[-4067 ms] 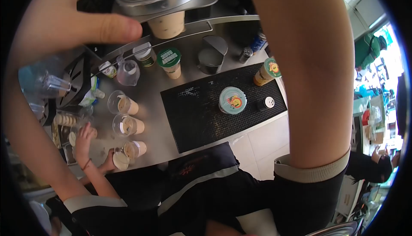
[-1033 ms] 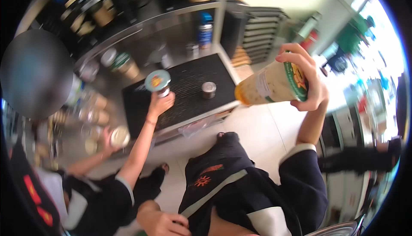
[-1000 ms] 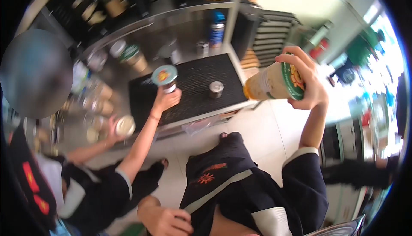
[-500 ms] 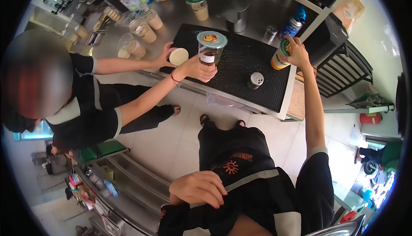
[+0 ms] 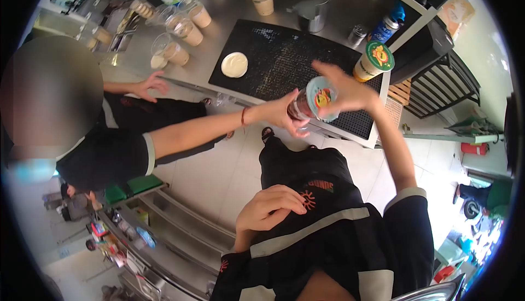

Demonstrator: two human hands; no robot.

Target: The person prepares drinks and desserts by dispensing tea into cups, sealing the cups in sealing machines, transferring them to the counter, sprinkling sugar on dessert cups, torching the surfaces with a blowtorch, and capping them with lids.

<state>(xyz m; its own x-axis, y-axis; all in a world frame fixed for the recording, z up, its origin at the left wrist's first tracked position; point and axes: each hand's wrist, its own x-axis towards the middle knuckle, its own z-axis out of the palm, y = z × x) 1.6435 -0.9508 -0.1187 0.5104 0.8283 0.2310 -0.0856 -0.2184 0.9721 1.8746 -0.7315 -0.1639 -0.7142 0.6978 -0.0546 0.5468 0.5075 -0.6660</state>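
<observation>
My left hand (image 5: 269,208) rests in front of my black shirt, empty, its fingers loosely bent. My right hand (image 5: 353,90) is spread at the right side of a sealed plastic cup (image 5: 321,96) with a pale blue printed lid and dark contents. A co-worker's hand (image 5: 281,114) holds that cup, tilted, over the mat's front edge. Whether my fingers touch it is blurred. Behind my right hand a green-lidded cup (image 5: 377,60) stands on the counter. The co-worker's other hand (image 5: 152,86) is open with nothing in it.
A round cream-coloured tub (image 5: 234,65) sits on the black mat (image 5: 262,44). Several filled cups (image 5: 186,30) stand at the left. Farther back are another green-lidded cup (image 5: 262,0), a metal pitcher (image 5: 313,15), a shaker (image 5: 357,34) and a blue spray can (image 5: 386,27).
My right hand let go of the green-lidded cup and moved left to the blue-lidded cup. The co-worker brought that cup toward me, tilting it, and set down the cream tub.
</observation>
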